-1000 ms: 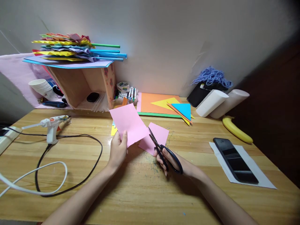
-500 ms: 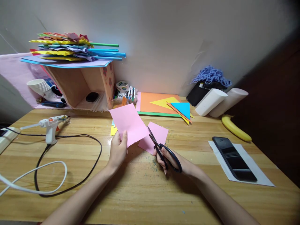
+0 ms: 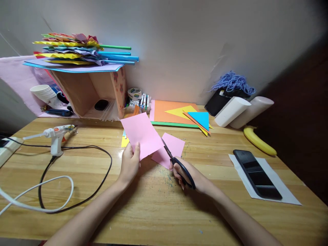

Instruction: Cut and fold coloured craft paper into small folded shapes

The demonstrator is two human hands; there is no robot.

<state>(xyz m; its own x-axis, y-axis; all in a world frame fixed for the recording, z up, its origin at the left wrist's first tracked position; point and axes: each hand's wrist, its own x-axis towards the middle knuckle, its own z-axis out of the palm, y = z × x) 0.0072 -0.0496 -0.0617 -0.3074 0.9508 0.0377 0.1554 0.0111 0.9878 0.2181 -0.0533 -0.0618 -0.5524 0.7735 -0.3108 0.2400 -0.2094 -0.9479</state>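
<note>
My left hand point(image 3: 130, 162) pinches the lower left edge of a sheet of pink paper point(image 3: 142, 135), thumb on top, holding it tilted above the table. In my right hand point(image 3: 181, 172) is a pair of black-handled scissors point(image 3: 168, 152), fingers wrapped in the handles. The blades lie nearly together, with their tips at the right corner of the held sheet. Whether paper is between them I cannot tell. Beneath, a second piece of pink paper point(image 3: 174, 147) rests on the wooden table point(image 3: 143, 208), partly covered by the sheet and the scissors.
A white glue gun point(image 3: 56, 138) with looping cables stands at left. Behind are an open box point(image 3: 119, 87) topped with paper flowers, markers point(image 3: 145, 101) and coloured paper point(image 3: 164, 111). On the right lie a phone point(image 3: 257, 174), a banana point(image 3: 258, 140) and white rolls point(image 3: 232, 111).
The scissors' handles have come together and the blades have closed at the sheet's right corner. My left hand and the pink sheet have hardly moved. The whole view has shifted slightly.
</note>
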